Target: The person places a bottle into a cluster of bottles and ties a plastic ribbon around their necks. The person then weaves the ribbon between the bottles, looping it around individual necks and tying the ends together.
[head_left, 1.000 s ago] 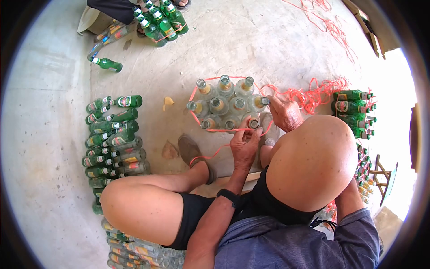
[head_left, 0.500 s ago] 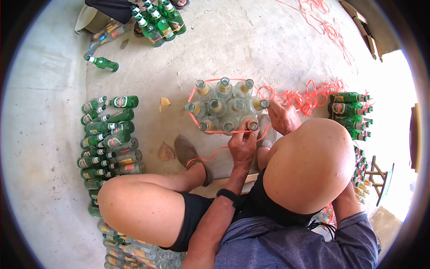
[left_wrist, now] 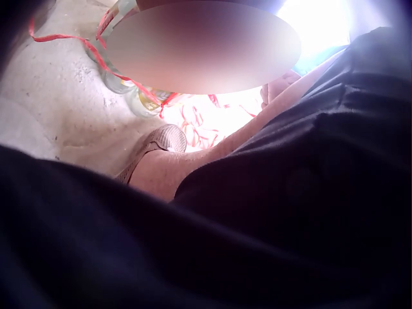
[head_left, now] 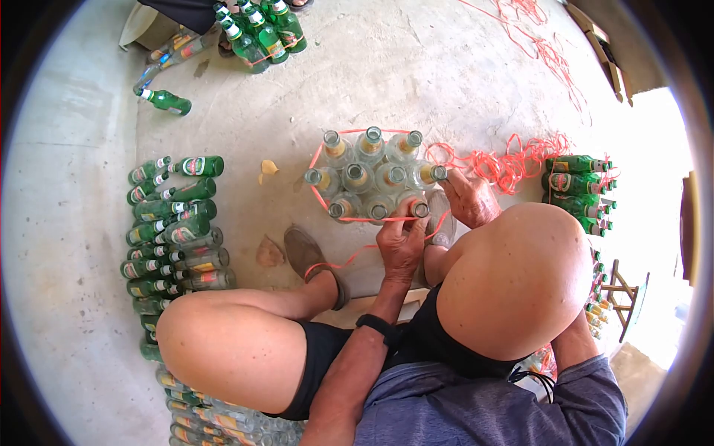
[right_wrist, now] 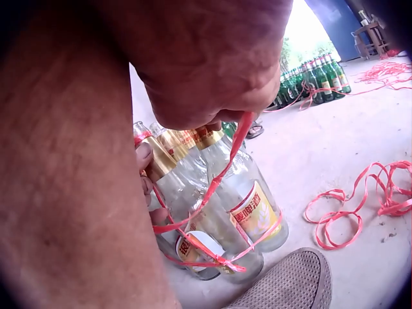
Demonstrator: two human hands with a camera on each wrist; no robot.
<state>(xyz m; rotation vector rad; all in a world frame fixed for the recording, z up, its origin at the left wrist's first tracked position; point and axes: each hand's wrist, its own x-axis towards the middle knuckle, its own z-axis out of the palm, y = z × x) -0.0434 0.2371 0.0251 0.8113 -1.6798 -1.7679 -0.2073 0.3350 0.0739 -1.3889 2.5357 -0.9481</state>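
Clear glass bottles [head_left: 346, 178] stand upright in a tight cluster, with a red plastic ribbon [head_left: 316, 195] [right_wrist: 212, 187] looped around them. At the cluster's near right corner, my left hand [head_left: 400, 249] pinches the ribbon beside a bottle [head_left: 418, 208]. My right hand [head_left: 474, 199] [right_wrist: 212, 64] is at the right side, fingers curled by a bottle neck; in the right wrist view the ribbon comes taut from beneath it. Its fingertips are hidden there. The left wrist view is mostly dark cloth and a blurred patch, with the ribbon [left_wrist: 61, 37] at upper left.
Green bottles [head_left: 167, 212] lie stacked at left, more [head_left: 576, 182] at right. An upright tied bundle [head_left: 260, 37] stands at the top, near another person's foot. Tangled ribbon [head_left: 513, 160] lies beyond my right hand. My shoes [head_left: 303, 249] flank the near side of the cluster.
The head view has shifted slightly, so the side stacks appear farther left. Both hands keep nearly the same places at the cluster, and the ribbon loop looks almost unchanged.
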